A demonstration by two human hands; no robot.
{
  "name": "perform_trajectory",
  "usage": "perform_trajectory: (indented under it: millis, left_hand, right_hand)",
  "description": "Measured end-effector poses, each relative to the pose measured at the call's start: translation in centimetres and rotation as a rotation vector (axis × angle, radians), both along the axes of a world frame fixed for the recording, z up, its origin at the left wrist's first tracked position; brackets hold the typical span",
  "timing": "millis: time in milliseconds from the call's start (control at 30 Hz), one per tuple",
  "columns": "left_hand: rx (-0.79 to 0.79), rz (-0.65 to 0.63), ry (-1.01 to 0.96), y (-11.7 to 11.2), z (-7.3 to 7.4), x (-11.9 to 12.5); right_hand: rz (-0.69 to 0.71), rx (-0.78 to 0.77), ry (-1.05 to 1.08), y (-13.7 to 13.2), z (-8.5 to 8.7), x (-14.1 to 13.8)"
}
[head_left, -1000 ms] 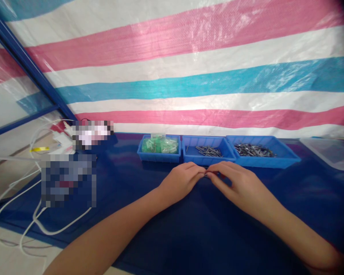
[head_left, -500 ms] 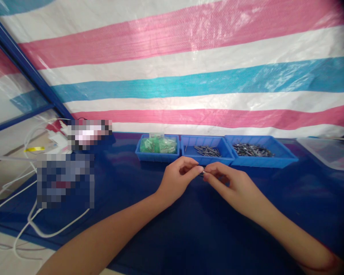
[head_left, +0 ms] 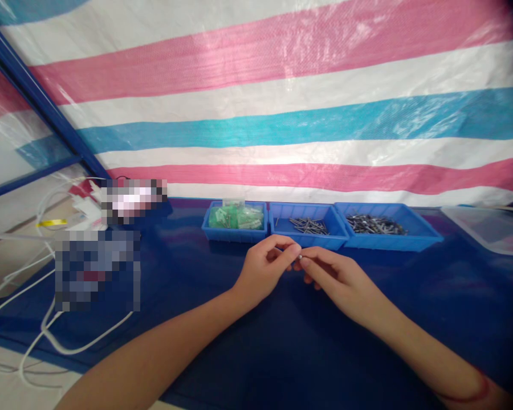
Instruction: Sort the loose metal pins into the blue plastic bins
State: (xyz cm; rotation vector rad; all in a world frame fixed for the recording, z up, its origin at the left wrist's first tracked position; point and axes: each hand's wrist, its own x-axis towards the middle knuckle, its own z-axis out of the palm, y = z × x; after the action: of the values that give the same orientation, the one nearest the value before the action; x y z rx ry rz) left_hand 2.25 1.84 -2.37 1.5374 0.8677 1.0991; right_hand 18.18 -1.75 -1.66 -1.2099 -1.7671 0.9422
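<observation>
My left hand [head_left: 265,267] and my right hand [head_left: 336,279] meet above the dark blue table cover [head_left: 308,341], just in front of the blue bins. Both pinch a small metal piece [head_left: 300,257] between their fingertips; only its shiny end shows. Behind them stand three blue bins in a row: the left bin [head_left: 235,233] holds green plastic parts, the middle bin [head_left: 277,228] holds a few thin metal pins, the right bin [head_left: 427,236] holds a heap of dark metal pins.
A striped pink, white and blue tarp [head_left: 282,102] hangs behind the table. White cables [head_left: 47,336] trail off the left edge beside blurred-out items. A clear plastic tray [head_left: 491,228] lies at the far right.
Both hands have lifted a little off the table and drawn slightly left. The left hand's fingers have curled from flat into a pinch at the small metal piece.
</observation>
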Motion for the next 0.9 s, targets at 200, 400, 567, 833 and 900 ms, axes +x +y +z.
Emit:
perform_trajectory:
  millis: [200,400,567,833,900]
  left_hand:
    - [0.016,0.020,0.026,0.0,-0.1,-0.1]
    - [0.019,0.026,0.012,0.3,-0.3,-0.3]
    - [0.000,0.000,0.011,0.5,-0.4,-0.2]
    - [-0.014,-0.106,0.159,0.3,-0.4,-0.1]
    - [0.064,-0.090,0.255,0.4,-0.5,-0.1]
  right_hand:
    - [-0.017,-0.008,0.035,0.2,-0.2,-0.1]
    - [-0.133,0.023,0.070,0.4,-0.4,0.2]
    - [-0.218,0.087,0.085,0.4,0.0,0.7]
    - [-0.193,0.376,-0.261,-0.1,1.3,1.3]
    - [-0.262,0.420,-0.296,0.5,1.5,2.4]
